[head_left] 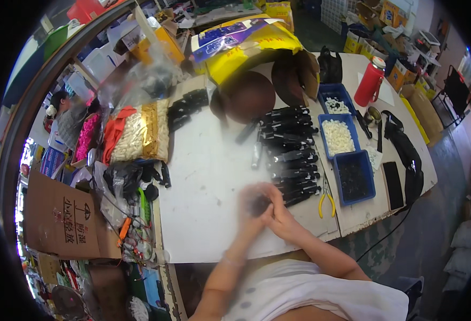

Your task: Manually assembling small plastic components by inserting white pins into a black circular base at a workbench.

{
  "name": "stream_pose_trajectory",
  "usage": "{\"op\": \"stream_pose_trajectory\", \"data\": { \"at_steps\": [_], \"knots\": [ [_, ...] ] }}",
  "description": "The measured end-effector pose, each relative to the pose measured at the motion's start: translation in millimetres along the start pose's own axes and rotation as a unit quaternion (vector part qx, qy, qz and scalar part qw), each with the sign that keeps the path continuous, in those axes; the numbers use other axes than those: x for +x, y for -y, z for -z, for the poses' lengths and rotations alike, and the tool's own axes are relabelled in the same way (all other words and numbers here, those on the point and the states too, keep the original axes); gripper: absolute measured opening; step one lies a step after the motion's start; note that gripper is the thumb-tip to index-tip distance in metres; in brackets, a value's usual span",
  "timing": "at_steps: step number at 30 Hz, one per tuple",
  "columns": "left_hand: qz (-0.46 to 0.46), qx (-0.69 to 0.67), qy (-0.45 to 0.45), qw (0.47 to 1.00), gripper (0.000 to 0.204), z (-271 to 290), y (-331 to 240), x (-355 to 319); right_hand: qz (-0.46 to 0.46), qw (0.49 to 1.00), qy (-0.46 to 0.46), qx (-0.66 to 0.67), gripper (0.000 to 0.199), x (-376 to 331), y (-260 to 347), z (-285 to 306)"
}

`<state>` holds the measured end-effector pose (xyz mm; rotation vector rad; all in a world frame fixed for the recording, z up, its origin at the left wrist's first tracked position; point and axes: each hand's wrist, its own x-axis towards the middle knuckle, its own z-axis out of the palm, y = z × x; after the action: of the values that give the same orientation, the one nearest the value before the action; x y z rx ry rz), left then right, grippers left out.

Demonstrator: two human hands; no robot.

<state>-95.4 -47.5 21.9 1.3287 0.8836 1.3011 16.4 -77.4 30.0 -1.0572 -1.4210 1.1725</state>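
Observation:
Close together over the near part of the white tabletop are my left hand and my right hand. Both are closed around a small dark piece, smeared by motion and mostly covered by fingers, so its kind cannot be made out. Just beyond my right hand, long black parts lie side by side in a stacked row. A paler, clear-looking piece rests at the row's left edge. Yellow-handled pliers lie to the right of my hands.
On the right stand blue bins with white pieces and dark pieces, a red thermos and a black phone-like slab. A tipped yellow box is at the back. Left are a bag of cream-coloured pieces and a cardboard box.

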Motion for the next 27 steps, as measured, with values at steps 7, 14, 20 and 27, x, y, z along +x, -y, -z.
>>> {"op": "stream_pose_trajectory", "data": {
  "at_steps": [7,14,20,27],
  "knots": [
    [0.001,0.081,0.125,0.989,0.084,-1,30,-17,-0.034,0.997,0.040,0.064,0.090,-16,-30,19],
    [0.120,0.089,0.071,0.986,0.062,-10,36,-45,0.070,0.997,0.024,-0.013,0.090,-27,-26,20],
    [0.026,0.013,-0.020,0.999,0.059,-19,38,-73,0.151,0.967,0.113,-0.174,0.088,-46,-13,38],
    [0.008,0.071,0.018,0.997,0.055,-32,29,-74,0.076,0.957,0.047,-0.277,0.080,-77,5,70]
  ]
}}
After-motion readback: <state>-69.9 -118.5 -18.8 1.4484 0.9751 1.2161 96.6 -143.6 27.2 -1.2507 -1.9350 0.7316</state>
